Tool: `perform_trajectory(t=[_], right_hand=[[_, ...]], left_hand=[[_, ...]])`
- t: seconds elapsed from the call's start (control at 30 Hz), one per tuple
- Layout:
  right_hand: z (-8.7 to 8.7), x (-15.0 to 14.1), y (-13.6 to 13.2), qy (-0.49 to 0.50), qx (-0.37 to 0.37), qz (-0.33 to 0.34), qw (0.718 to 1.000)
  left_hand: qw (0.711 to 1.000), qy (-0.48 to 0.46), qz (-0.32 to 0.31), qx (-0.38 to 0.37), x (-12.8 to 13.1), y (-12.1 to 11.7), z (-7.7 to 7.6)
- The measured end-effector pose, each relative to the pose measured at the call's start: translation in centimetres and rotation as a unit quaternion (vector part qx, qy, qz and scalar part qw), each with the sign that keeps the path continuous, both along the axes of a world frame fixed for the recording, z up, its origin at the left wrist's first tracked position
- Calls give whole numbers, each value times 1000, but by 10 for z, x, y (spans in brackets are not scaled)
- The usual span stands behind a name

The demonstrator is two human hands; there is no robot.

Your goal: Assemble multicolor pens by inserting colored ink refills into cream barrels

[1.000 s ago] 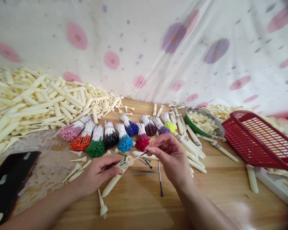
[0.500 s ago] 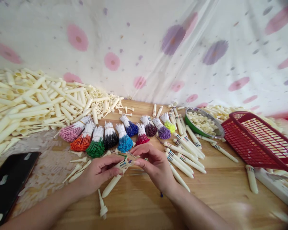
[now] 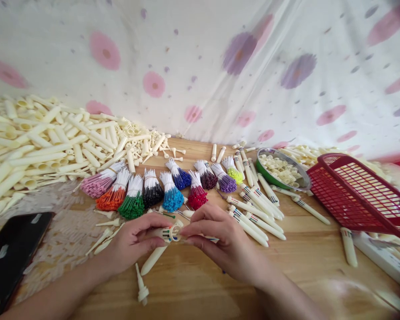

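My left hand (image 3: 138,240) is closed around a cream slotted pen barrel (image 3: 168,233), its open ring end turned to the right. Colored tips show in the barrel's slots. At that open end, my right hand (image 3: 220,238) has its fingertips pinched together; what lies between them is hidden. Below the barrel, a cream pen tube (image 3: 153,260) lies on the table. Just beyond the hands stand banded bundles of pen refills, among them a green bundle (image 3: 132,200), a light blue bundle (image 3: 172,195) and a red bundle (image 3: 197,193).
A large pile of cream pen parts (image 3: 53,142) fills the left back. Pens with colored slots (image 3: 250,226) lie to the right, near a green bowl (image 3: 265,175) of small rings and a red basket (image 3: 353,191). A black phone (image 3: 16,249) lies at left.
My right hand has brought a purple-tipped refill leftward to the barrel's open end; the refill no longer shows. My left hand has turned the barrel slightly, so different colored tips show.
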State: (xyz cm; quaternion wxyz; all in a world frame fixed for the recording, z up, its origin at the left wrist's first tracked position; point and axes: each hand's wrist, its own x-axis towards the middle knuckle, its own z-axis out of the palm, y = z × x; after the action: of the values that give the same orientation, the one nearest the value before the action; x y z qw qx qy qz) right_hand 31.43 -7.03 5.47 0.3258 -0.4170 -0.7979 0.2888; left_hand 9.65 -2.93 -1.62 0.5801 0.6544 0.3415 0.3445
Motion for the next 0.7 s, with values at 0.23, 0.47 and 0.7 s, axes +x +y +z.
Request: perform_trajectory(t=[0.23,0.47,0.7], right_hand=[[2,7,6,-23,22,28,999],[-13,22,8,-316,-33,28,948],[-49,13,5,-455,36,42,889]], left_hand=[[1000,12,-27,11,-1,1,1],[998,41,6,-37,-5,5,5],[999,25,-19,-22,-5,8,0]])
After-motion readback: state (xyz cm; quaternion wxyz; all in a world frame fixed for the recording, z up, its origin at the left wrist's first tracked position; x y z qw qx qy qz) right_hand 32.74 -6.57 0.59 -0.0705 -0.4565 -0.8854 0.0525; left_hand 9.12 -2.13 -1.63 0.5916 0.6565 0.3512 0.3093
